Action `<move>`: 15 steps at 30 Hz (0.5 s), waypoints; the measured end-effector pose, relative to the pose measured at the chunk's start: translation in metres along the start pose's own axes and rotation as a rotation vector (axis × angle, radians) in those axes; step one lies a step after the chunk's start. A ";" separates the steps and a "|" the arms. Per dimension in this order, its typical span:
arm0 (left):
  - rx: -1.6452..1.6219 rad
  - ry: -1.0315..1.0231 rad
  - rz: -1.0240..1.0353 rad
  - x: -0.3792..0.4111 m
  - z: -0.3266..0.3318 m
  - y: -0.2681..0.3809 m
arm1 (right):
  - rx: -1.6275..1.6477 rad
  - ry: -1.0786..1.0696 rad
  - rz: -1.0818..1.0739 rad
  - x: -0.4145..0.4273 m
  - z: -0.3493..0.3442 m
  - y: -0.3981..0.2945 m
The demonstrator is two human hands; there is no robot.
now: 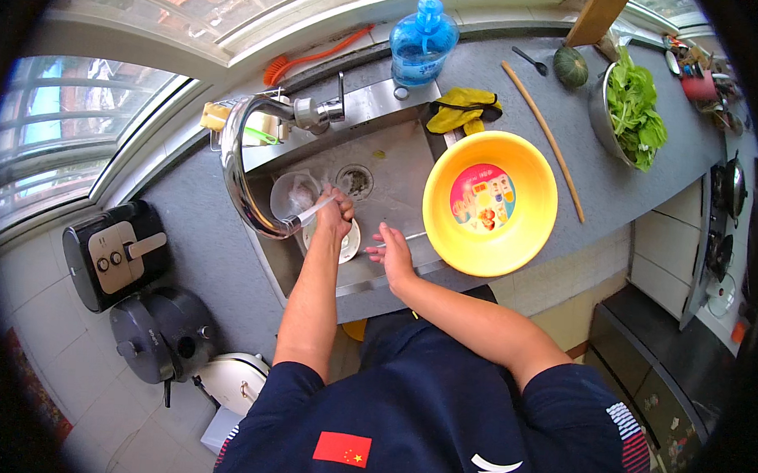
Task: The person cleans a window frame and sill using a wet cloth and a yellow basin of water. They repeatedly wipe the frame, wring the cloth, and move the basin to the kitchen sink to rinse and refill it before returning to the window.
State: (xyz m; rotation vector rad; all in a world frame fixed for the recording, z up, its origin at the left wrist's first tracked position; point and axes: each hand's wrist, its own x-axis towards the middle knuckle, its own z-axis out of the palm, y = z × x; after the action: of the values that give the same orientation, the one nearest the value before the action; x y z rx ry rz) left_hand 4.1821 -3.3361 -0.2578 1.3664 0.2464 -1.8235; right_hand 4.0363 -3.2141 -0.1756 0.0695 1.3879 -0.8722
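My left hand (336,210) is over the steel sink (395,151), in the stream from the curved chrome faucet (230,166). Its fingers are curled; whether they hold anything is not plain. Beside it on the left is a translucent bowl (285,197) with water in it. A white plate (350,243) lies partly hidden under my left wrist. My right hand (388,253) hovers over the sink's front part with fingers apart and nothing in it. To its right, a yellow plastic basin (536,205) rests at the sink's right edge, with a printed label on its bottom.
Yellow-black gloves (464,110), a blue water jug (423,45) and an orange brush (317,53) are behind. Further right are a wooden stick (545,136), a black spoon (531,60), a green squash (570,67) and a steel bowl of leafy greens (602,129). An air fryer (118,253) stands left.
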 end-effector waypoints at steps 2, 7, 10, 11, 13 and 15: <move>-0.107 0.025 0.050 0.003 0.006 -0.001 | 0.037 -0.003 0.021 -0.020 -0.006 -0.009; -0.344 -0.090 -0.028 -0.019 0.022 0.008 | 0.151 -0.064 0.130 -0.072 -0.049 -0.032; -0.399 -0.273 0.018 -0.011 0.007 0.002 | 0.217 -0.066 0.147 -0.087 -0.082 -0.046; -0.414 -0.273 0.030 -0.010 0.009 0.001 | 0.284 -0.055 0.166 -0.089 -0.091 -0.050; -0.432 -0.294 0.031 -0.007 0.005 -0.002 | 0.408 -0.028 0.206 -0.093 -0.111 -0.056; -0.438 -0.340 0.037 -0.006 0.009 -0.002 | 0.443 0.034 0.180 -0.088 -0.124 -0.057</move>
State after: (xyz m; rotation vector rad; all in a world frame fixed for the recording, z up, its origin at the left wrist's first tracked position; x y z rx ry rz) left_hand 4.1747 -3.3366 -0.2497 0.7443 0.4077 -1.8030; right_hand 3.9081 -3.1455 -0.1036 0.5416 1.1772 -1.0146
